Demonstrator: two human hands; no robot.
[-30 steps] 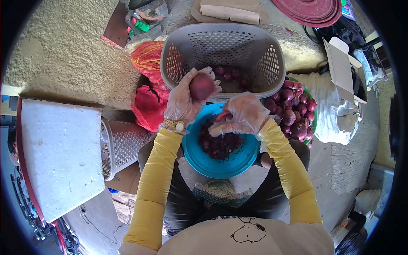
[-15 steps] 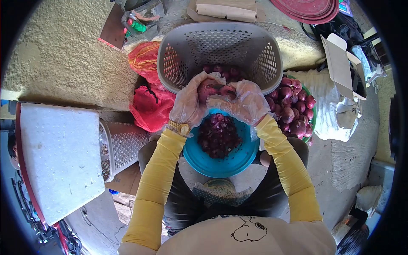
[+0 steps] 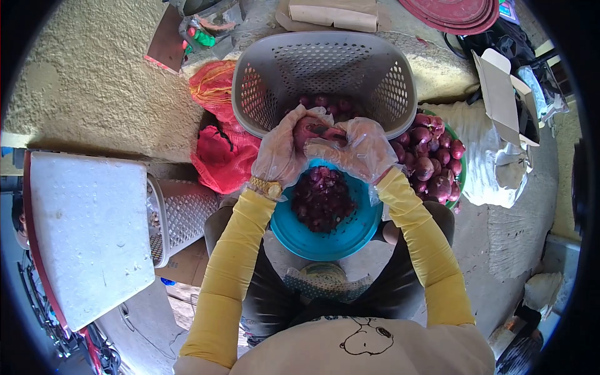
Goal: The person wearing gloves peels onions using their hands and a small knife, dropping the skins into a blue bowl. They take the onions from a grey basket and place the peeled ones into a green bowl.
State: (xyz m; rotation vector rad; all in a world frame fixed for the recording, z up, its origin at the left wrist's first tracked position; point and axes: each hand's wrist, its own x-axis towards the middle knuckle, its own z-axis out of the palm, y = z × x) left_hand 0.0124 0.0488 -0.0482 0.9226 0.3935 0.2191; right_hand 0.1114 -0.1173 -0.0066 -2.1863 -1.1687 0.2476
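Observation:
My left hand, in a clear plastic glove, is closed round a red onion. Fingers of my right hand, gloved the same way, are curled on a smaller red onion piece against it; whether the two are one onion I cannot make out. A dark strip shows between them, too small to name. Both hands meet above the far rim of a blue basin, where dark red onion skins and pieces lie. Behind the hands, several red onions sit in a grey perforated basket.
A green-rimmed container heaped with red onions stands at the right, beside a white sack. Red mesh bags lie left of the basket. Farther left are a white foam board and another perforated basket.
My hands stay together over the basin, with only a slight shift of the left hand and the onion. Nothing else has visibly moved.

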